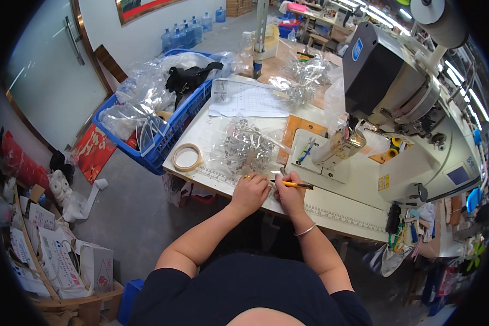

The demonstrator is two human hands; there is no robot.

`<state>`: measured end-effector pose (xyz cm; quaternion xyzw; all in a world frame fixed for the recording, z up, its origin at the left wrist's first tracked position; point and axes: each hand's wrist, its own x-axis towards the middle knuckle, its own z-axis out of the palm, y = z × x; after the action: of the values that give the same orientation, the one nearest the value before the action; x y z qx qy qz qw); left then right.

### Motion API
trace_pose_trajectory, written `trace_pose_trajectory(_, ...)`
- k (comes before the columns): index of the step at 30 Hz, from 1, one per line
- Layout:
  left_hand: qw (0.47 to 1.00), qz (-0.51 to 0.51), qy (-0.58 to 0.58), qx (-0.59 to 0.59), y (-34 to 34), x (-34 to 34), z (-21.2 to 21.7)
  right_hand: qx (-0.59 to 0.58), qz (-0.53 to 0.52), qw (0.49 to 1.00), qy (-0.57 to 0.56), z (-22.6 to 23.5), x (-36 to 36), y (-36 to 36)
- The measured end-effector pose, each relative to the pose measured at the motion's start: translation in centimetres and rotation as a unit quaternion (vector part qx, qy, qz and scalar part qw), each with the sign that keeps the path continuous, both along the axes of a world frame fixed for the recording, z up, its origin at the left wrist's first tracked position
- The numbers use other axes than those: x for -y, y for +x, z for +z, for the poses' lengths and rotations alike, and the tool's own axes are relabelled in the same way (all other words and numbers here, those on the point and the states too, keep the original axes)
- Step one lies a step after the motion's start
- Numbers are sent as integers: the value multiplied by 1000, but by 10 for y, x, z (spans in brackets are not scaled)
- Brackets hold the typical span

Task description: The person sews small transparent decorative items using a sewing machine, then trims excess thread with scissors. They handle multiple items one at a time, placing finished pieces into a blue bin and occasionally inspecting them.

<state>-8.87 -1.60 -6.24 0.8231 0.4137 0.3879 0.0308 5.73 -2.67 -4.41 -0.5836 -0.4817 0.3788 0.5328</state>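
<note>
My right hand (289,194) grips an orange-and-black pen (299,185) near the front edge of the white sewing table (353,198). Just beside it, my left hand (250,193) rests on the same edge with its fingers curled down; what they pinch is hidden. Right behind both hands lies a heap of clear plastic bags (247,149) with small grey pieces inside. A roll of tan tape (187,157) lies flat to the left of the heap. Along the edge runs a printed measuring scale (342,218), partly under my hands.
The sewing machine (413,98) stands over the table's right side. At the left, a blue basket (171,144) holds plastic bags and black fabric. A printed sheet (249,98) lies behind the heap. More plastic bags (304,76) sit farther back. Cartons (60,250) fill the lower left.
</note>
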Motion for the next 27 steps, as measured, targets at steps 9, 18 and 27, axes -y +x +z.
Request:
trace_pose_trajectory(9,1000,3,10,-17,-2,-1,-4,147,-20,989,27,-4,-3,-2)
trace_pose_trajectory(18,1000,2,4,-9,-2,0,-4,105,-5,994,32,-7,-2,1)
trace_pose_trajectory(27,1000,2,-2,-9,-2,0,-4,162,-16,982,92,-16,-5,4)
